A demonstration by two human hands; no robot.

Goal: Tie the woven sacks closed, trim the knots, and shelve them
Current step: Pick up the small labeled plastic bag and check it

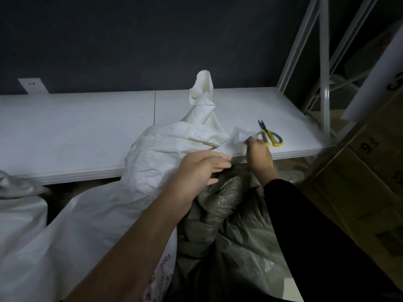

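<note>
A full white woven sack [161,153] leans over the front edge of the white shelf [76,127], its twisted neck [202,99] standing upright above the board. My left hand [200,168] lies on the sack's right side with fingers straight. My right hand [259,153] pinches a loose white flap of the sack [237,138] near the shelf edge. Yellow-handled scissors [269,135] lie on the shelf just behind my right hand, blades pointing away.
A grey-green woven sack [226,214] sits below my hands. Another white sack [19,210] stands at lower left. The rack's white metal upright [325,83] rises at right. Cardboard boxes [370,182] are stacked at far right. A wall socket [32,85] is behind the shelf.
</note>
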